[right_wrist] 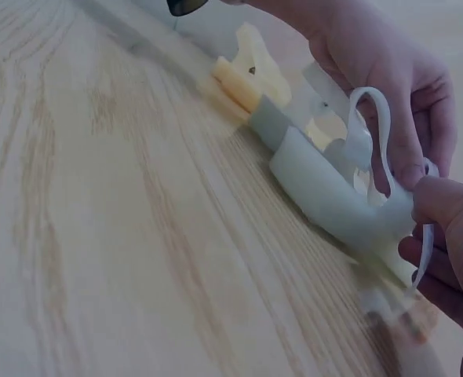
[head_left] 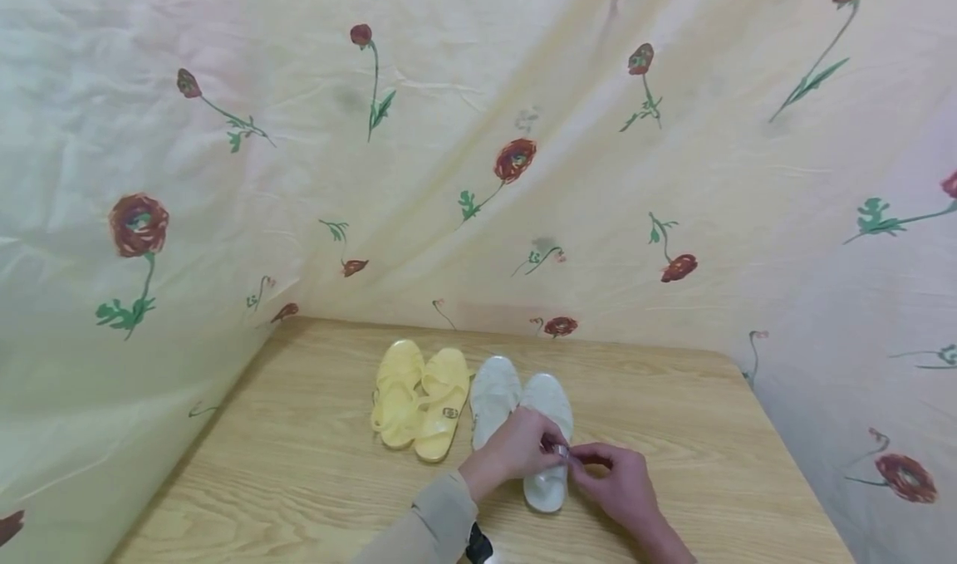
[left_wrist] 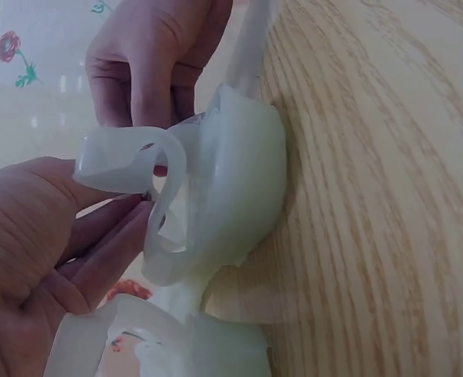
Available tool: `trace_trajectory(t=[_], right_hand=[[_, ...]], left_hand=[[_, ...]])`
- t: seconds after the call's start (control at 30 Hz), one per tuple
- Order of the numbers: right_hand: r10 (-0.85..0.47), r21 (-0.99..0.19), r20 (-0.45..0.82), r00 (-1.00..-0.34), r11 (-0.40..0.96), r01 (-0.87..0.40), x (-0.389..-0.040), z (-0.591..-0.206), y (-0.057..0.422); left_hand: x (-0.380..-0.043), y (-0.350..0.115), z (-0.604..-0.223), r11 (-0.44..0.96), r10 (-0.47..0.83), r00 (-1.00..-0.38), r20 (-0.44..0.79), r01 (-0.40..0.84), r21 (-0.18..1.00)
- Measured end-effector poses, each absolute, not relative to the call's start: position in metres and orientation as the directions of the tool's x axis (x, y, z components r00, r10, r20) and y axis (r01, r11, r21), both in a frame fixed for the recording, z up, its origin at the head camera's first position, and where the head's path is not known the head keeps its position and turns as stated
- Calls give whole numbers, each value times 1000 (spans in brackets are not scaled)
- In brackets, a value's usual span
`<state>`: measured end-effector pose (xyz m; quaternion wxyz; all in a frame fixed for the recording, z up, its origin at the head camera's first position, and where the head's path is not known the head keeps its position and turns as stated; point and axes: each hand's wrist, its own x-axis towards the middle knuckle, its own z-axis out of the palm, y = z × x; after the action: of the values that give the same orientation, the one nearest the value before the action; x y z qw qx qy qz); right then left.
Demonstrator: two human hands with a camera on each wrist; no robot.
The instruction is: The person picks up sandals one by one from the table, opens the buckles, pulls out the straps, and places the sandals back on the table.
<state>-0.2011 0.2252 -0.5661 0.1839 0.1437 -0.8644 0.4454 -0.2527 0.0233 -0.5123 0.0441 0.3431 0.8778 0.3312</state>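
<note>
Two translucent white sandals stand side by side on the wooden table. Both hands are at the right white sandal (head_left: 548, 493), where its ankle strap (right_wrist: 426, 259) comes to the outer side. My left hand (head_left: 519, 448) reaches across the sandal and pinches the strap near its fastening. From the right, my right hand (head_left: 619, 483) pinches the thin strap between thumb and fingers. The fingertips of both hands nearly meet and partly hide the fastening. The left white sandal (head_left: 493, 389) lies beside it, untouched, partly behind the left hand.
A pair of yellow sandals (head_left: 437, 439) stands to the left of the white ones. Beneath them is a light wooden table (head_left: 299, 464), with a flowered cloth (head_left: 449, 90) hanging behind it and at both sides. A dark watch (head_left: 478, 543) shows near the front edge.
</note>
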Motion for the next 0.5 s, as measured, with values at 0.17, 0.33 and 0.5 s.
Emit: trace_trajectory(t=[0.17, 0.33, 0.5], right_hand=[[-80, -755, 437, -896, 508, -414, -201, -566, 224], [-107, -790, 433, -895, 432, -434, -201, -569, 226], [-83, -802, 423, -902, 430, -415, -201, -569, 225]], left_hand=[[-254, 22, -514, 532, 633, -754, 177, 589, 608], [-254, 20, -515, 509, 643, -745, 179, 590, 627], [-253, 20, -517, 486, 640, -744, 191, 585, 649]])
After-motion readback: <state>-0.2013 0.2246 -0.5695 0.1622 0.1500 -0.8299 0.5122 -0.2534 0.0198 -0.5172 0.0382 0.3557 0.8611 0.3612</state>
